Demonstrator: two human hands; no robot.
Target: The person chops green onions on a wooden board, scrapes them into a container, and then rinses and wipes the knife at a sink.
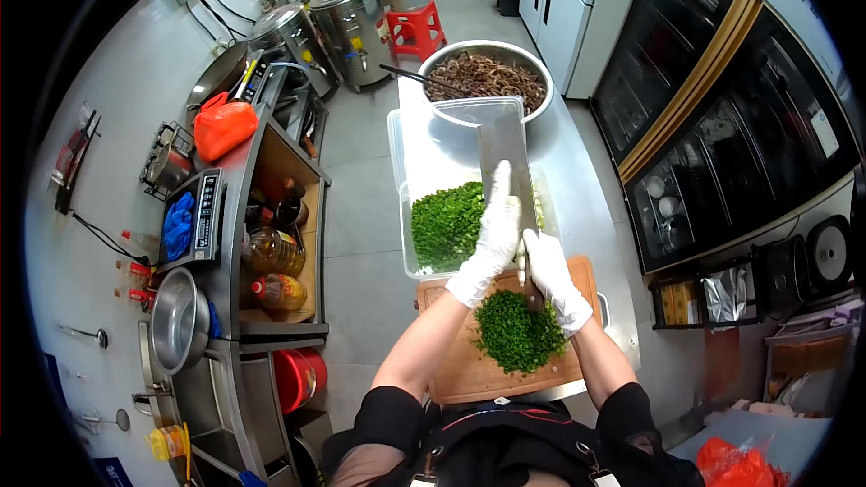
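My right hand [552, 278], in a white glove, is wrapped round the dark handle of a cleaver [516, 137]. The broad blade points away from me, over a clear plastic container [408, 257]. Against the blade lies my left hand [494, 233], also gloved, with its fingers stretched along the metal. Chopped green onions [448, 224] fill the left part of the container; the blade and hands hide part of the rest. Below my hands, a heap of finely chopped greens [516, 334] sits on the wooden cutting board [456, 383].
Behind the container stands a big metal bowl [541, 110] of brown shredded food, with dark chopsticks [406, 75] in it. A counter with a sink [200, 397] and an induction cooker [207, 225] runs along the left. A glass-door cabinet [722, 153] stands at right.
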